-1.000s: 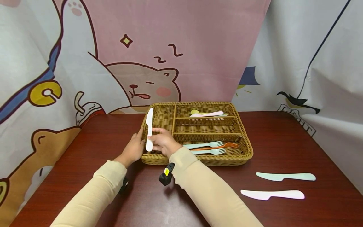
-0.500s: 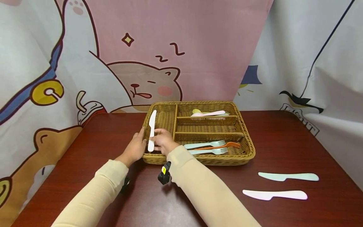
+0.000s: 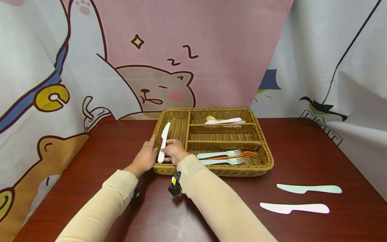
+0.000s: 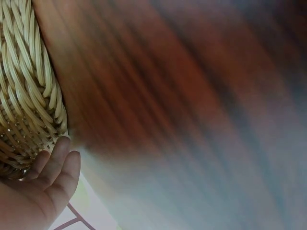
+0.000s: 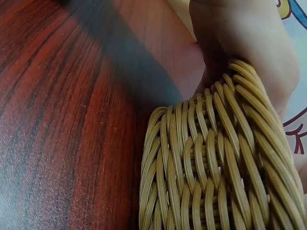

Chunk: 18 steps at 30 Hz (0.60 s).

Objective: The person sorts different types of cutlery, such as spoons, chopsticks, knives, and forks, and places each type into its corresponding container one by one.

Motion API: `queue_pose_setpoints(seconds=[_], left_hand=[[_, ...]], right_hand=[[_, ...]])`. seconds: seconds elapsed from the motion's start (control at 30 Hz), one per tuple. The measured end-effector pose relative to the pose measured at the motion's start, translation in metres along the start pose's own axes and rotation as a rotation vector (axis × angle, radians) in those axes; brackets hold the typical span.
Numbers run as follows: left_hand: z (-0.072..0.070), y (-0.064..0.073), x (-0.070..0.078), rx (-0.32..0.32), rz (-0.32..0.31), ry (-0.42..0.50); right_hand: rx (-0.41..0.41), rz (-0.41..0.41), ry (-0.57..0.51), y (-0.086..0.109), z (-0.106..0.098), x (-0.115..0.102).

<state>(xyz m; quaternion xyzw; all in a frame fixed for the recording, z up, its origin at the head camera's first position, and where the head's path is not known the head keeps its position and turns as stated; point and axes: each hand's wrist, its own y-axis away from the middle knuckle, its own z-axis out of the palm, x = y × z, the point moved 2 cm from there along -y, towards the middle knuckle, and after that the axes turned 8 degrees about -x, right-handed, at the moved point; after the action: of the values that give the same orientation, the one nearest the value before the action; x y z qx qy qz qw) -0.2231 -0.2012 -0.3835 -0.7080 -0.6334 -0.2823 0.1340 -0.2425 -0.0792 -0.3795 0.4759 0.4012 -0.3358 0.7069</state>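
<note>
In the head view a brown wicker basket [image 3: 223, 171] stands on the table, split by dividers into compartments. My right hand [image 3: 176, 151] pinches the handle of a white knife [image 3: 164, 136] at the basket's left compartment. The blade points away and leans a little right. My left hand [image 3: 144, 158] lies along the basket's left side, its fingers fairly straight. The left wrist view shows those fingertips [image 4: 72, 165] right at the woven outer wall [image 4: 29, 86]. In the right wrist view the basket's front wall [image 5: 206, 167] hides the knife and much of the right hand.
Two mint forks [image 3: 226, 161] and an orange fork [image 3: 250, 154] lie in the front compartment. Spoons, one with a pink handle [image 3: 231, 120], lie in the back one. A mint knife [image 3: 320, 189] and a pale pink knife [image 3: 308, 208] lie on the table [image 3: 290, 228] at right.
The white knife has sunk lower toward the left compartment, and its blade tip has swung to the right. The left hand stays at the basket's side. The head view has shifted slightly.
</note>
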Motion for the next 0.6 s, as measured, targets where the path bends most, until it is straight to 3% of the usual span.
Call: queue_pose_setpoints(seconds=[0.6], left_hand=[[0.0, -0.0001, -0.0002, 0.024, 0.006, -0.029]], right_hand=[[0.004, 0.08, 0.085, 0.0002, 0.0014, 0.0021]])
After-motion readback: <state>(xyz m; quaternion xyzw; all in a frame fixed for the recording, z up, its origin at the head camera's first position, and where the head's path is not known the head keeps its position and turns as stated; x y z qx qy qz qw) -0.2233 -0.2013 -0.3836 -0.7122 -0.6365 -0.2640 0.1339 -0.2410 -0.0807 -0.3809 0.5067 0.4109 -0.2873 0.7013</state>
